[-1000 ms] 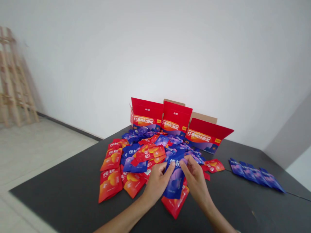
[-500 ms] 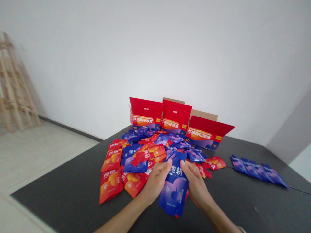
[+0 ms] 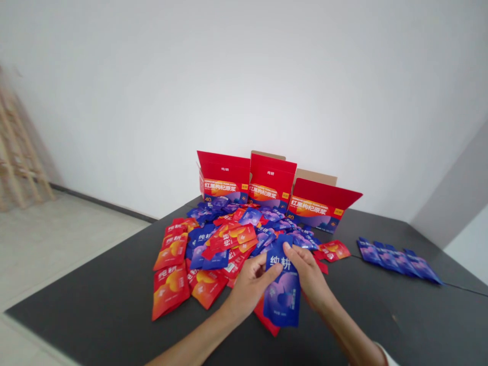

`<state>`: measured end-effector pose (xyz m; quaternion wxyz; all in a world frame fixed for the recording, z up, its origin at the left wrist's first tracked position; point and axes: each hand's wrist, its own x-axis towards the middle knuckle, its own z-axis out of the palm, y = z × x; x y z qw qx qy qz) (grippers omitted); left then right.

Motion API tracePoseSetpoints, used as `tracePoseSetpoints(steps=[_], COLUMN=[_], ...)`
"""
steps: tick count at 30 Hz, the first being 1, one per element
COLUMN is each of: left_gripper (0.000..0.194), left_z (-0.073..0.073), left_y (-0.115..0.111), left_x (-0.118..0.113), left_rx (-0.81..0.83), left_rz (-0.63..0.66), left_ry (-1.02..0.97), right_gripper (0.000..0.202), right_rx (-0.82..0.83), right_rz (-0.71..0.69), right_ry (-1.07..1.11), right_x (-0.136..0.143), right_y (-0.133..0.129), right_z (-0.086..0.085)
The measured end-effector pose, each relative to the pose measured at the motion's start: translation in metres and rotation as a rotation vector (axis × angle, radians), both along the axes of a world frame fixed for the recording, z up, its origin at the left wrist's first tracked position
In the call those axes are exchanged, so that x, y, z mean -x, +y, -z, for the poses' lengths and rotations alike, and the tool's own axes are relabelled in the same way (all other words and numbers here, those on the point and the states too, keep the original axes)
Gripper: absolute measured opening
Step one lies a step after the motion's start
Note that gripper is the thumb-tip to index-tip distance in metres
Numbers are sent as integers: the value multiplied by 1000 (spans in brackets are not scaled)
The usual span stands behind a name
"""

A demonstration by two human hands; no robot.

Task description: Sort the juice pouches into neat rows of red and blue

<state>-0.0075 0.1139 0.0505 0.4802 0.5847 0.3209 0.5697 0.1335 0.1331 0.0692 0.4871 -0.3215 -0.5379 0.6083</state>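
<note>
A blue-purple pouch (image 3: 282, 297) with white lettering is held upright between both hands above the table's near side. My left hand (image 3: 251, 282) grips its left edge, thumb across the front. My right hand (image 3: 307, 269) pinches the upper right corner between thumb and fingers. Just behind the held pouch, a red pouch (image 3: 267, 317) shows below my left hand; whether it is held or lies on the table I cannot tell. Beyond my hands spreads a heap of red pouches (image 3: 233, 236) and blue pouches (image 3: 202, 244), partly covered by my fingers.
Three open red cartons, a left one (image 3: 224, 185), a middle one (image 3: 271, 188) and a right one (image 3: 314, 206), stand behind the heap. A row of several blue pouches (image 3: 398, 262) lies right on the black table (image 3: 110, 300), over a thin cable (image 3: 463, 290). A wooden rack (image 3: 19, 152) leans far left.
My left thumb has slid lower across the pouch's front. The pouch has turned slightly and shifted right, and more of the red pouch behind it shows. The view has shifted a little.
</note>
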Motion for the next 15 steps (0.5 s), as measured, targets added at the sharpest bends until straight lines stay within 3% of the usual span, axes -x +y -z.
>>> tracePoseSetpoints(steps=[3, 9, 15], left_gripper=[22, 29, 27], left_z=[4, 4, 2], left_y=[0, -1, -6], left_x=[-1, 1, -4], left_rx=[1, -67, -48], left_rz=[-2, -255, -67], left_ry=[-11, 36, 67], right_gripper=[36, 33, 36], right_rx=[-71, -220, -77], right_rz=[-11, 44, 295], right_ry=[-30, -102, -49], right_x=[-1, 11, 4], right_y=[1, -11, -4], right_z=[-3, -3, 5])
